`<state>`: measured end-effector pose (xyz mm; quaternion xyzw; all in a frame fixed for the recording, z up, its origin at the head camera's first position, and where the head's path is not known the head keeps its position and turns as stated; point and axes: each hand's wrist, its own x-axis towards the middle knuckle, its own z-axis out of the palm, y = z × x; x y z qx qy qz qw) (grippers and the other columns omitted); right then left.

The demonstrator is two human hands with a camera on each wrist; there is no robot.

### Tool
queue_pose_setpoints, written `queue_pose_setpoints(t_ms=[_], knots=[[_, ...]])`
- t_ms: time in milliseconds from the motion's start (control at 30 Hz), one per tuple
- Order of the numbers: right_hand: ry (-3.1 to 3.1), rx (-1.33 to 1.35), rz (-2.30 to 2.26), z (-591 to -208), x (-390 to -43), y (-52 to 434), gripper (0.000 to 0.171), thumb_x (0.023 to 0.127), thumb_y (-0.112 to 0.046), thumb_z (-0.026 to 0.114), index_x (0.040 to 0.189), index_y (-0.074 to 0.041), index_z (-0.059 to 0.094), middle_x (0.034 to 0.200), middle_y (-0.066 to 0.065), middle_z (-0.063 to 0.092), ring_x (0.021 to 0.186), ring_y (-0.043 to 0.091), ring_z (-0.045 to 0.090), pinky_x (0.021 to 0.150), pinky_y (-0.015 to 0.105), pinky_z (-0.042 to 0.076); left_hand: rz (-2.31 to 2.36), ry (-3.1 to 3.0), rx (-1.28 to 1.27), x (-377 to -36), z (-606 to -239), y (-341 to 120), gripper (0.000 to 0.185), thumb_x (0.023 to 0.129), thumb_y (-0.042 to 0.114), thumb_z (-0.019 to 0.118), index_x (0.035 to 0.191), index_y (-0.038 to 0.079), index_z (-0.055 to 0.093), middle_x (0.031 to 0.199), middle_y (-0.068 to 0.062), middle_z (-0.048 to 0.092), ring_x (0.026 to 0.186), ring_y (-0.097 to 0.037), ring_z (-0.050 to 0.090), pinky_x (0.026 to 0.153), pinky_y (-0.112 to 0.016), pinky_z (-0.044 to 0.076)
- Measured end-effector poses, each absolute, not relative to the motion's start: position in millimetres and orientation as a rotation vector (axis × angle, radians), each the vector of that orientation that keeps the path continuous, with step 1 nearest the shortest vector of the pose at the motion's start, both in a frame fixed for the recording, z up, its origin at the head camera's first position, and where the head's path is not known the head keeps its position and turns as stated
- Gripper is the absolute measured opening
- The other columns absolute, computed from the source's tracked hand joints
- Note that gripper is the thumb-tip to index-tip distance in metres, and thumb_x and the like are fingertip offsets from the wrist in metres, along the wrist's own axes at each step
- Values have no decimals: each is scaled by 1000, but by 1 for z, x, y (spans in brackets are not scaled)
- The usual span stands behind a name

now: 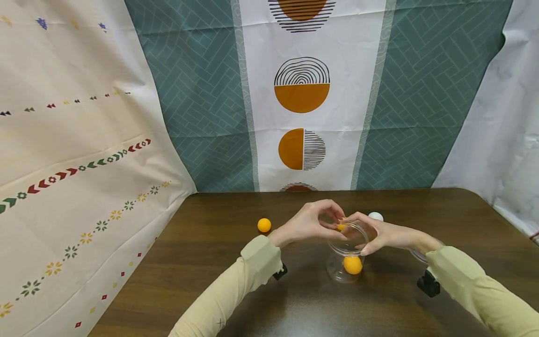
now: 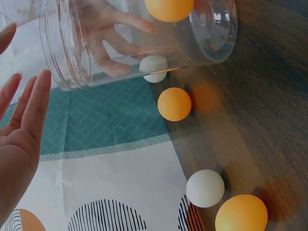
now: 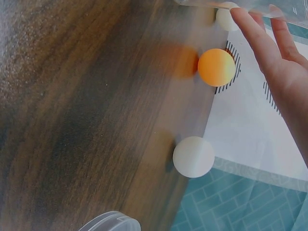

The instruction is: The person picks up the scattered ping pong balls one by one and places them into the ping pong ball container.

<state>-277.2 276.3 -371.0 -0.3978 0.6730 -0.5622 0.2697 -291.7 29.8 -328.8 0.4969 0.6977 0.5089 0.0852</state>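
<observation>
A loose orange ball (image 1: 264, 225) lies on the dark wooden bench (image 1: 210, 262), well left of the hands. The left hand (image 1: 309, 223) arches over the mouth of the clear plastic jar (image 1: 346, 255), its grip pinching a small orange ball (image 1: 341, 227) just above the rim. A second orange ball (image 1: 352, 265) rests inside on the jar's bottom. The right hand (image 1: 381, 234) cups the jar's far side, fingers curled round it. A white ball (image 1: 375, 216) sits just behind.
</observation>
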Motion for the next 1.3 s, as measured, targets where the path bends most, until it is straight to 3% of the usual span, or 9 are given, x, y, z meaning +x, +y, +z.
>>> queue_pose_setpoints(t_ms=[267, 500, 733, 1000, 1300], knots=[[1805, -1067, -1519, -371, -277, 276, 66, 81, 0, 61, 134, 0, 21, 136, 22, 21, 123, 37, 27, 90, 55, 31, 1574, 2061, 1437, -286, -321, 23, 36, 70, -2, 75, 101, 0, 56, 96, -6, 57, 88, -22, 57, 72, -28, 49], [1813, -1038, -1521, -371, -277, 276, 66, 82, 1, 61, 134, 0, 20, 136, 22, 23, 123, 39, 28, 91, 52, 32, 1619, 2032, 1419, -276, -303, 10, 34, 72, -7, 72, 101, -6, 54, 100, -19, 55, 92, -33, 54, 74, -32, 48], [1801, -1073, -1530, -371, -277, 275, 66, 82, 1, 61, 134, 1, 20, 133, 29, 22, 121, 42, 30, 90, 54, 32, 1687, 2058, 1353, -288, -313, 1, 36, 71, -3, 75, 101, -2, 56, 99, -9, 58, 89, -21, 57, 74, -33, 48], [1794, -1081, -1534, -372, -277, 275, 66, 82, 2, 61, 133, 3, 19, 135, 27, 20, 121, 44, 28, 90, 56, 30, 1707, 2125, 1295, -303, -327, -9, 35, 71, 3, 76, 101, 7, 58, 98, -2, 59, 89, -19, 58, 76, -32, 48], [1781, -1077, -1542, -371, -277, 275, 65, 81, 5, 59, 134, 2, 21, 136, 28, 19, 121, 43, 28, 91, 56, 30, 1700, 2149, 1249, -287, -307, -24, 33, 73, 0, 73, 102, -1, 56, 98, -9, 58, 91, -23, 56, 75, -32, 48]])
